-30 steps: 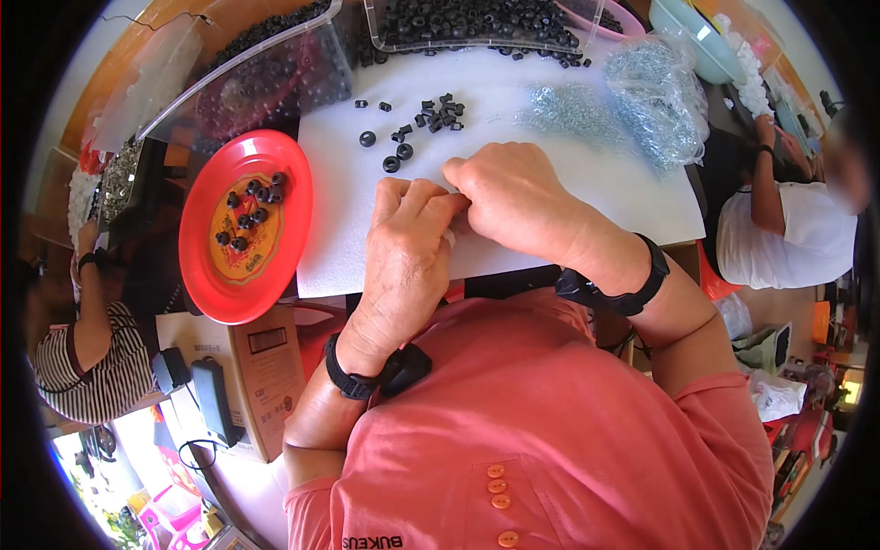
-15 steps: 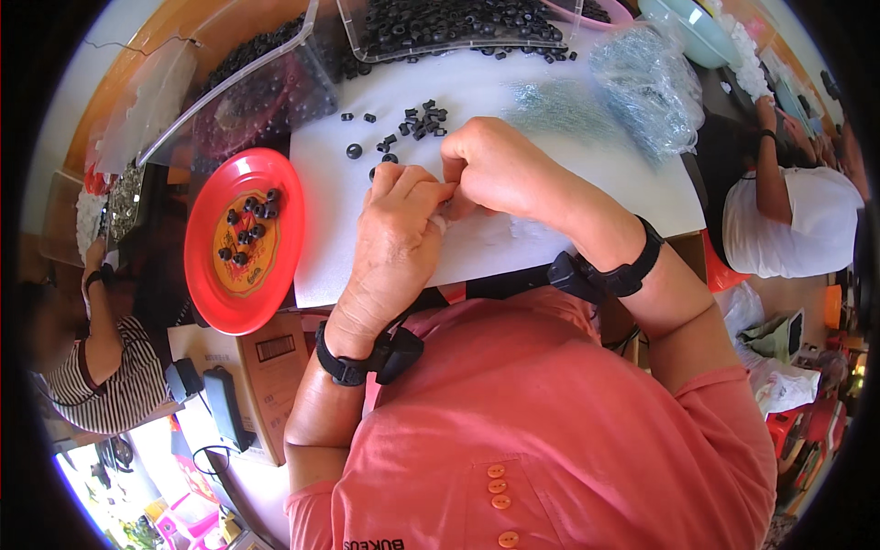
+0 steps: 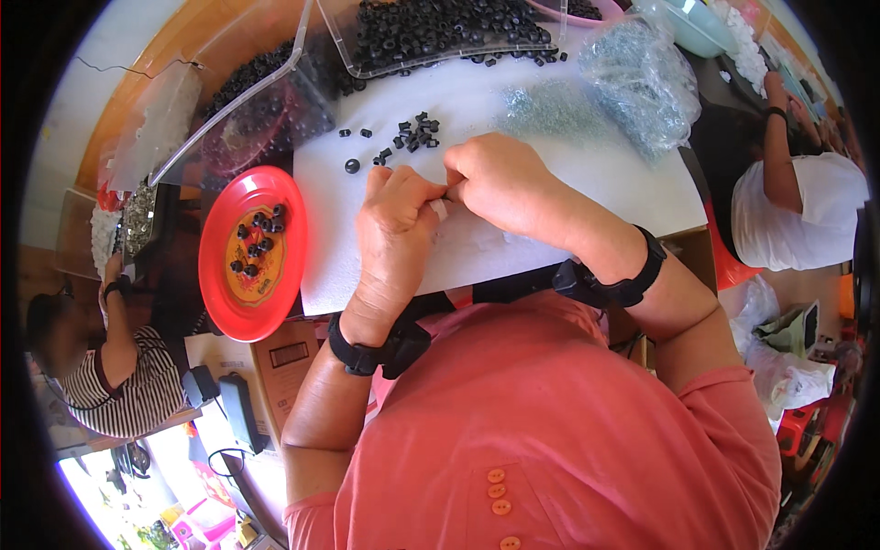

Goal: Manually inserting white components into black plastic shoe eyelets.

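Note:
My left hand (image 3: 394,225) and my right hand (image 3: 500,183) meet over the white sheet (image 3: 353,215), fingertips pressed together. Something small and dark is pinched where they touch, mostly hidden by the fingers. A bit of white shows beside the left thumb, too small to name. Just beyond my hands lies a loose cluster of small black spool-shaped parts (image 3: 423,135), with a round black bead (image 3: 352,166) to its left. To the left stands a red oval plate (image 3: 214,275) with several black beads (image 3: 260,245) on it.
Clear plastic bins (image 3: 312,69) full of black parts (image 3: 431,32) stand at the back and back left. At the back right are a clear plastic bag (image 3: 642,82) and scattered tiny clear pieces (image 3: 550,110). Other people work at left (image 3: 119,376) and right (image 3: 793,215).
The whole view has shifted slightly. My hands stay together, with the fingertips now pinched closely and a dark bit showing between them. The plate and parts look otherwise the same.

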{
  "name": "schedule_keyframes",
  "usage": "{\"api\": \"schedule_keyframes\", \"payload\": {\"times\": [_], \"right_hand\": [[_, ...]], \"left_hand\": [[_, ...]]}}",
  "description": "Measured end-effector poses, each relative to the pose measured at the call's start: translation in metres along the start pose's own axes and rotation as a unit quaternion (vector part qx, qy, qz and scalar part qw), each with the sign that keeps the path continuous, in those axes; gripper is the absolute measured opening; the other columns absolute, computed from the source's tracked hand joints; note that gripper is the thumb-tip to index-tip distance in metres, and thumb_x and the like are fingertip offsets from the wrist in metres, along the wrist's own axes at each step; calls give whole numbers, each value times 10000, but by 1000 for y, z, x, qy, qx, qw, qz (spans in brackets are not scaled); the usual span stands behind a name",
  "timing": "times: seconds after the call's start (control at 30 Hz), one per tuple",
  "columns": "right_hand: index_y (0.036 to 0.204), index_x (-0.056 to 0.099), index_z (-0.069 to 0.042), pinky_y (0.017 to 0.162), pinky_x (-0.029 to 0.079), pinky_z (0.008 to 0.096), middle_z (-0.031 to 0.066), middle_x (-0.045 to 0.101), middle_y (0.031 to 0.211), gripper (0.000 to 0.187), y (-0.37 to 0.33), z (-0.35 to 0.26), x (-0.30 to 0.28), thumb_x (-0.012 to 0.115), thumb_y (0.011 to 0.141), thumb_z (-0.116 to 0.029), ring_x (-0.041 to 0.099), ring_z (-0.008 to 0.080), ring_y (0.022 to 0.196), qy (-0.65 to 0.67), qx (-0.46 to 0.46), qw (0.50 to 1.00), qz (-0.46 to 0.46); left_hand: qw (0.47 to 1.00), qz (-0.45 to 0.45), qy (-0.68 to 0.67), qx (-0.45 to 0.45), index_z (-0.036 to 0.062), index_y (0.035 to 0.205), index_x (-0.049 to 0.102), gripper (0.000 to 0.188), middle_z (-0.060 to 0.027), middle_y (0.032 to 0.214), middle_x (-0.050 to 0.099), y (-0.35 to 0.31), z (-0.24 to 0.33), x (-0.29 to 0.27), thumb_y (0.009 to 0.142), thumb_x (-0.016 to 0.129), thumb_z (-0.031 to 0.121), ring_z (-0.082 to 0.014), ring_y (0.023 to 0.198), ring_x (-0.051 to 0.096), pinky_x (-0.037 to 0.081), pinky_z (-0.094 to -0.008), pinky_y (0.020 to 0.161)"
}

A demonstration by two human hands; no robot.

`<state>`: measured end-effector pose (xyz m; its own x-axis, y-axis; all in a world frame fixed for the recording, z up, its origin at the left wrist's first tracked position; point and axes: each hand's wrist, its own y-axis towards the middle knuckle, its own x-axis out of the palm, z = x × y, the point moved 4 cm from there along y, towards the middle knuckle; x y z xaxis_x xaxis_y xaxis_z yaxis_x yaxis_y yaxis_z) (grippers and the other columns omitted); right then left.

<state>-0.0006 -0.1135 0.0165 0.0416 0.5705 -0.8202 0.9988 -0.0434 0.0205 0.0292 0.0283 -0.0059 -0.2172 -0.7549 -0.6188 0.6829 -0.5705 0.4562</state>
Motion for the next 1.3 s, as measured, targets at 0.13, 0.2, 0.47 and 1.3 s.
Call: {"api": "schedule_keyframes", "payload": {"times": [0.13, 0.2, 0.47, 1.3], "right_hand": [[834, 710, -24, 714, 532, 485, 197, 696, 829, 161, 1, 2, 7, 617, 781, -145, 685, 379, 813, -47, -37, 998, 1], [837, 708, -25, 711, 532, 483, 189, 696, 828, 162, 2, 2, 9, 613, 784, -146, 684, 375, 814, -53, -47, 997, 9], [785, 663, -32, 658, 522, 474, 173, 686, 774, 129, 2, -14, 7, 601, 774, -145, 677, 359, 733, -70, -70, 995, -11], [1058, 658, -72, 765, 475, 378, 72, 670, 1031, 227, -62, 54, -50, 684, 833, -84, 633, 265, 926, -75, -119, 923, 357]], "left_hand": [[1000, 6, 1, -8, 45, 858, 683, 178, -61, 840, 607, -2, 2, 0, 706, 705, -47, -283, 848, 508, 470, -376, 736], [1000, 2, 5, -9, 43, 862, 680, 181, -59, 845, 604, 0, 2, 1, 709, 701, -51, -284, 852, 504, 470, -376, 740], [998, -6, 61, 8, 33, 837, 626, 195, -57, 851, 574, 1, 1, 3, 677, 678, -65, -297, 856, 504, 473, -388, 753], [972, -4, 219, 87, 56, 1312, 587, 662, -145, 1334, 592, 8, 45, -35, 709, 837, 164, -357, 1296, 480, 396, -442, 1070]]}}
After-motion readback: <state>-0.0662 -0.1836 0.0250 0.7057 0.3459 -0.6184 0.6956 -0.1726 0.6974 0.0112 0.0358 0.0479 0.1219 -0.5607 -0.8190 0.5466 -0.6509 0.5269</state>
